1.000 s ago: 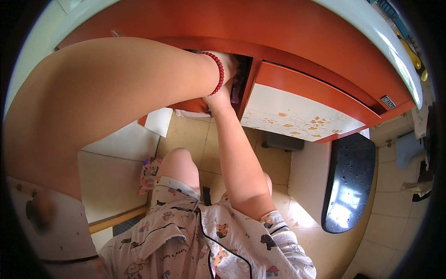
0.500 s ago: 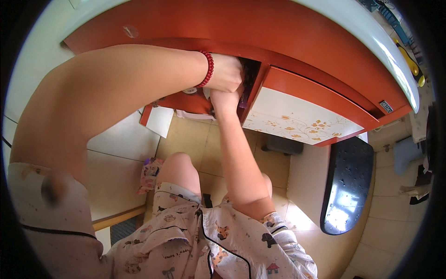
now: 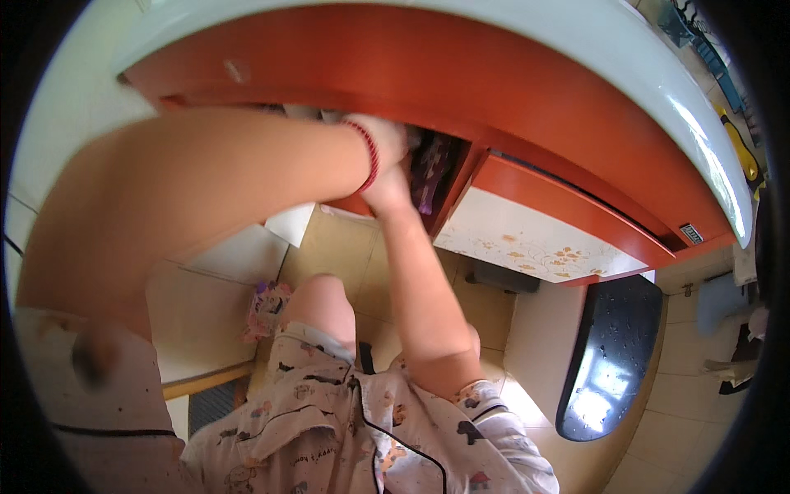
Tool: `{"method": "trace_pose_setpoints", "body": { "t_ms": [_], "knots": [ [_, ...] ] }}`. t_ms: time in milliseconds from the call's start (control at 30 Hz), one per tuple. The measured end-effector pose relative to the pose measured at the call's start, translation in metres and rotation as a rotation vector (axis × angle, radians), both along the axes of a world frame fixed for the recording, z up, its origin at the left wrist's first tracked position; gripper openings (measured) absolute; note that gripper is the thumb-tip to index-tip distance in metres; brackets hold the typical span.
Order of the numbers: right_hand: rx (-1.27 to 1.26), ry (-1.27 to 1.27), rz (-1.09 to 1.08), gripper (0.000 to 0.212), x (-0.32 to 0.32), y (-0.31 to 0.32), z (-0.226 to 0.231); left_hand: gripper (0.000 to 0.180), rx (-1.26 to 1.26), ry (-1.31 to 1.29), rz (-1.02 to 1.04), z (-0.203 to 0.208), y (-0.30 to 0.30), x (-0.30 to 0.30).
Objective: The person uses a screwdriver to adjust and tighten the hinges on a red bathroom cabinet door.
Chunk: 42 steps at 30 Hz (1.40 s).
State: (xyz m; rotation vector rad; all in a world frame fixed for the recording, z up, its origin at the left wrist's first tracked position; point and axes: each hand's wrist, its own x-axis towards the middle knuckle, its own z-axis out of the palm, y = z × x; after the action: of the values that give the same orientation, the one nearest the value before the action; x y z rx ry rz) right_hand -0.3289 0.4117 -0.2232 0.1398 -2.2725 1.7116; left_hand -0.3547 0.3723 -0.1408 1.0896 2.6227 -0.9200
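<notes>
Both of my hands reach into the open left compartment [image 3: 461, 177] of a red cabinet [image 3: 354, 49]. My left hand [image 3: 385, 142], with a red beaded bracelet [image 3: 365, 156] at its wrist, is at the opening, smeared by motion. Just below it and touching it is my right hand [image 3: 390, 191], its fingers hidden behind the left hand and wrist. What either hand holds, if anything, does not show. Right of the hands, inside the compartment, stands a dark package with purple parts [image 3: 428, 185]. My left forearm covers much of the opening.
A closed white door panel [image 3: 527, 235] with orange flowers is right of the opening. The cabinet's pale rounded top edge [image 3: 658, 90] curves above. A black-lidded bin [image 3: 613, 354] stands at the right. A pink package [image 3: 267, 309] lies near my left knee.
Both hands have shifted left along the opening, together. More of the compartment's right side and the dark package now shows. The view has tilted slightly.
</notes>
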Motion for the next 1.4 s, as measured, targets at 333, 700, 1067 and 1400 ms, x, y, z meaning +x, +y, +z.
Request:
{"method": "trace_pose_setpoints", "body": {
  "t_ms": [333,700,1067,1400],
  "knots": [
    [-0.094,0.083,-0.102,0.032,0.004,-0.007,-0.018,0.027,0.097,-0.086,0.191,0.044,-0.011,0.03],
    [0.03,0.192,-0.354,0.031,0.151,-0.017,-0.089,0.018,0.523,-0.364,-0.429,0.043,-0.037,0.038],
    [-0.151,-0.157,-0.44,0.011,0.164,0.006,-0.111,0.032,0.726,-0.099,-0.015,0.034,-0.044,0.028],
    [-0.197,-0.271,-0.265,0.01,0.171,0.004,-0.111,0.028,1.038,0.009,0.13,0.032,-0.118,0.029]
  ]
}}
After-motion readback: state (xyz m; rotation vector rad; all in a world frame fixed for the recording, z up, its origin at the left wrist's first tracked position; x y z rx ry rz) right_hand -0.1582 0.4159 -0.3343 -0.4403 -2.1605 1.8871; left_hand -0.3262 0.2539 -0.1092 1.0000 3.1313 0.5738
